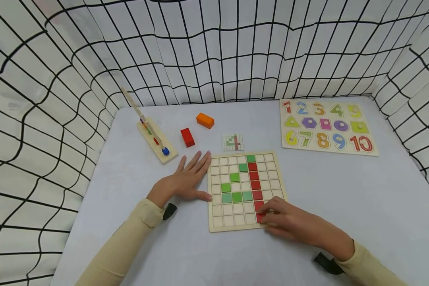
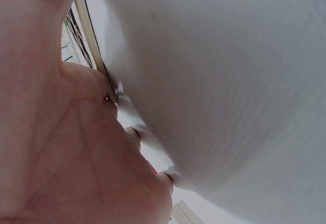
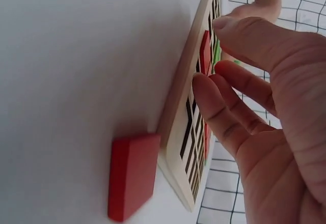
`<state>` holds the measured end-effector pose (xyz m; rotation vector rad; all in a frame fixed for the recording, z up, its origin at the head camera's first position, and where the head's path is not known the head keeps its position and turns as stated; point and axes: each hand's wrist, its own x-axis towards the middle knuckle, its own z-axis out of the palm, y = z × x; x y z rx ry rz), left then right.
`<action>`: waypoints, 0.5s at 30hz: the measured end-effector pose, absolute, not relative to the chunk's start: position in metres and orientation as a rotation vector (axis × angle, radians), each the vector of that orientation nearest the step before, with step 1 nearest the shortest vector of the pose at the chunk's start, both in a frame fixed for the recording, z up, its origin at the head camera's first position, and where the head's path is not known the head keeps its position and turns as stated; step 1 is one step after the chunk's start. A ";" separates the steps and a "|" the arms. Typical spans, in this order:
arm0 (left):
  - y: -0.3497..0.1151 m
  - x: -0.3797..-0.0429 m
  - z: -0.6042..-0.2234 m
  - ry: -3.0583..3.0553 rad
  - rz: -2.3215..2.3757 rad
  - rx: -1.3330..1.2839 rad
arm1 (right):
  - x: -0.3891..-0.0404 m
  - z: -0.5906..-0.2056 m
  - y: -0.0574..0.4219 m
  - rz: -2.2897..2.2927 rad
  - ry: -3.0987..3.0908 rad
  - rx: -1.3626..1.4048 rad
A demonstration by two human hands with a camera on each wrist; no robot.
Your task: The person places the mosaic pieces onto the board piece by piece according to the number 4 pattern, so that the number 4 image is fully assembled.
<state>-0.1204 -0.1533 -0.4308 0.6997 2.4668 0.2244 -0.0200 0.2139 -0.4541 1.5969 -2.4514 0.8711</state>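
Note:
A square wooden grid board (image 1: 217, 223) lies on the table. Green tiles (image 1: 237, 197) form a slanted line and a short row on it, crossed by a column of red tiles (image 1: 255, 185). My left hand (image 1: 189, 180) lies flat with fingers spread, touching the board's left edge. At the column's near end, my right hand (image 1: 287, 222) bends its fingers around the last red tile (image 3: 205, 52), between thumb and index finger. A red block (image 3: 133, 175) sits beside the board's near right corner, hidden from the head view by the hand.
A small pattern card (image 1: 233, 142) lies beyond the board. An orange block (image 1: 205, 120) and another red block (image 1: 187, 137) are at the back left, near a wooden stand (image 1: 168, 158). A number-and-shape puzzle (image 1: 329, 126) lies back right. Black netting (image 1: 218, 59) surrounds the table.

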 end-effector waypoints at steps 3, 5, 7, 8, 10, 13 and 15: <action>-0.153 -0.121 -0.431 2.468 0.217 0.701 | -0.019 -0.451 0.221 0.876 -2.453 1.583; -0.153 -0.121 -0.430 2.469 0.214 0.700 | -0.019 -0.450 0.225 0.906 -2.454 1.571; -0.153 -0.121 -0.430 2.474 0.203 0.707 | -0.019 -0.449 0.230 0.929 -2.458 1.557; -0.152 -0.121 -0.430 2.475 0.203 0.706 | -0.019 -0.449 0.232 0.937 -2.463 1.551; -0.152 -0.120 -0.429 2.477 0.200 0.704 | -0.018 -0.449 0.236 0.946 -2.482 1.539; -0.152 -0.120 -0.430 2.481 0.202 0.705 | -0.017 -0.449 0.242 0.938 -2.510 1.524; -0.152 -0.120 -0.430 2.481 0.200 0.706 | -0.015 -0.450 0.246 0.933 -2.522 1.514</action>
